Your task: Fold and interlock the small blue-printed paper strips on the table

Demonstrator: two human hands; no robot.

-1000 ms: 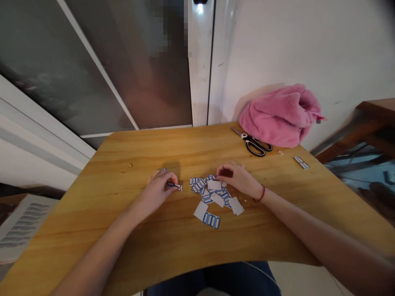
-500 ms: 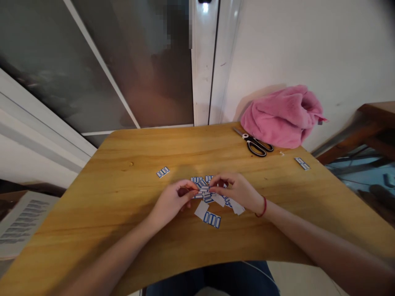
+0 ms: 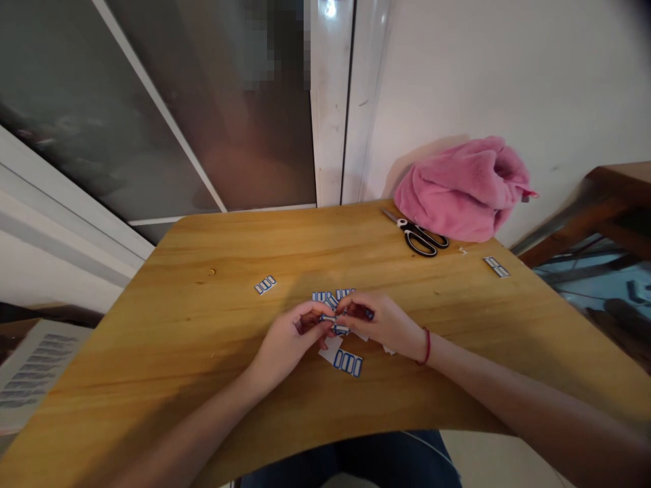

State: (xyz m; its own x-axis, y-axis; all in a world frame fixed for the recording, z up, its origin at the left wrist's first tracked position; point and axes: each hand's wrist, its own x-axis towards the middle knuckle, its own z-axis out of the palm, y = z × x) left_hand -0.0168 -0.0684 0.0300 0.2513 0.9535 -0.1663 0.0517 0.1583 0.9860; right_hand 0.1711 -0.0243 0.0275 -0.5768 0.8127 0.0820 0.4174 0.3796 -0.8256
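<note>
Above a small pile of blue-bordered white label stickers [image 3: 321,296], my left hand [image 3: 289,339] and my right hand [image 3: 389,329] meet, fingertips almost touching. Both pinch one small label sticker [image 3: 328,318], thumbs against forefingers. Part of the pile is hidden under my right hand. Just in front of the hands lie a plain white piece [image 3: 331,348], apparently a label turned face down, and a label piece [image 3: 348,362] with three blue frames. A red cord bracelet circles my right wrist.
Another label piece [image 3: 265,285] lies left of the pile, and one [image 3: 496,267] near the table's right edge. Black-handled scissors [image 3: 420,238] rest at the back beside a pink plush cloth [image 3: 462,193]. A printed carton [image 3: 43,369] stands left of the wooden table [image 3: 203,379].
My right hand has moved slightly left and closer to my left hand, so the fingertips now nearly meet at the held label sticker. The view has shifted a little.
</note>
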